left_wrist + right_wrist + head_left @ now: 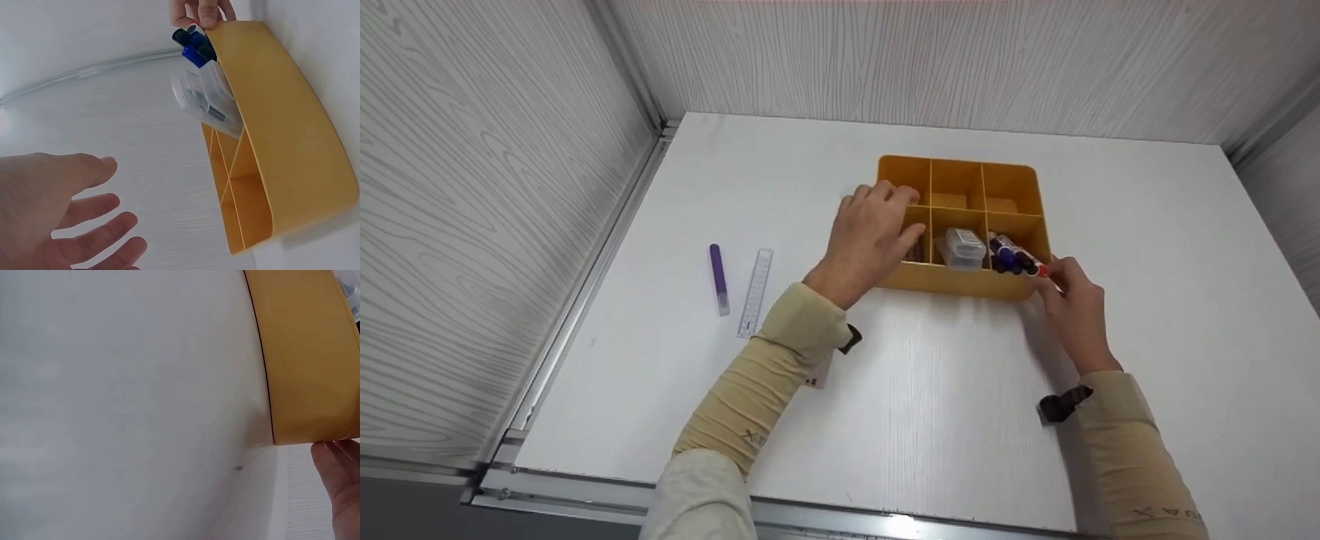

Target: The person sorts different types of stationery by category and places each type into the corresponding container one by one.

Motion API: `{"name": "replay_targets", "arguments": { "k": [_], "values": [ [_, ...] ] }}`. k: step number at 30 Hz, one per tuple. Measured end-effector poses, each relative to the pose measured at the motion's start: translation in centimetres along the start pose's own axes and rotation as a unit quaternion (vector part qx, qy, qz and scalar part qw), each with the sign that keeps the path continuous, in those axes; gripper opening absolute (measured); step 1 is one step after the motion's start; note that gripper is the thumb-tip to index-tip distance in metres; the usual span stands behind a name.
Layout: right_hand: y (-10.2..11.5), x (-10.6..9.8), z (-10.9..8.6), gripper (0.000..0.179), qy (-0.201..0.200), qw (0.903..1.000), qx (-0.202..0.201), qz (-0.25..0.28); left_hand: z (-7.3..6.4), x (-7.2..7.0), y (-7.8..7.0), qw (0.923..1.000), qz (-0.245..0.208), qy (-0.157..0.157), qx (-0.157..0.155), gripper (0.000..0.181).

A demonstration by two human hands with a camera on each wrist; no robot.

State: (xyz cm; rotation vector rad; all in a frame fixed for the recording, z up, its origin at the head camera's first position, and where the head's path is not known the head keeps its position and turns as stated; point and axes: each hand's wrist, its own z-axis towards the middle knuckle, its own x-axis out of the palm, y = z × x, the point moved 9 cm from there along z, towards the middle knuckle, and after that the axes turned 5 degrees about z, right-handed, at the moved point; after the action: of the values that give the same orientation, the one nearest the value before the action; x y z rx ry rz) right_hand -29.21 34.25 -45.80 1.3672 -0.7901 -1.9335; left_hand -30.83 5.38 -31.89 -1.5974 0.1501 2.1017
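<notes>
A yellow divided storage box (952, 282) stands on the table with six compartments. My left hand (866, 232) hovers over its left side, fingers spread and loosely bent; the left wrist view shows a gap between that hand and the box. My right hand (1076, 311) grips the front right corner, thumb at the front and fingers along the side. Several markers (1012, 257) lean in the front right compartment, dark, blue and red-ended. A clear plastic case (964, 247) sits in the front middle one. The front left compartment's contents are mostly hidden by my left hand.
Left of the box, a purple pen-like stick (718, 271) with a clear end lies beside a transparent ruler (756, 292). Partly under my left sleeve is a small pale flat item (819, 373). Wood-grain panels (915, 67) border the table behind and at the sides.
</notes>
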Motion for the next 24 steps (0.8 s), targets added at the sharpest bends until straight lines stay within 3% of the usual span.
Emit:
{"name": "replay_targets", "arguments": {
  "k": [6, 13, 19, 24],
  "values": [
    [0.2, 0.0, 0.0, 0.03, 0.004, 1.0, -0.002, -0.005, -2.0, 0.9, 3.6, 0.9985, -0.024, 0.003, -0.05, 0.041],
    [0.3, -0.1, 0.0, 0.027, -0.008, 0.9998, -0.016, -0.001, -4.8, 3.6, 6.8, 0.9927, -0.05, 0.031, -0.105, 0.039],
    [0.1, 0.0, -0.1, 0.027, -0.003, 1.0, -0.007, -0.001, -7.6, 6.2, 9.1, 0.9803, -0.066, 0.1, -0.157, 0.042],
    [0.2, 0.0, 0.0, 0.029, 0.003, 1.0, -0.001, -0.001, -10.0, 8.3, 10.0, 0.963, -0.025, 0.18, -0.199, 0.045]
  ]
}}
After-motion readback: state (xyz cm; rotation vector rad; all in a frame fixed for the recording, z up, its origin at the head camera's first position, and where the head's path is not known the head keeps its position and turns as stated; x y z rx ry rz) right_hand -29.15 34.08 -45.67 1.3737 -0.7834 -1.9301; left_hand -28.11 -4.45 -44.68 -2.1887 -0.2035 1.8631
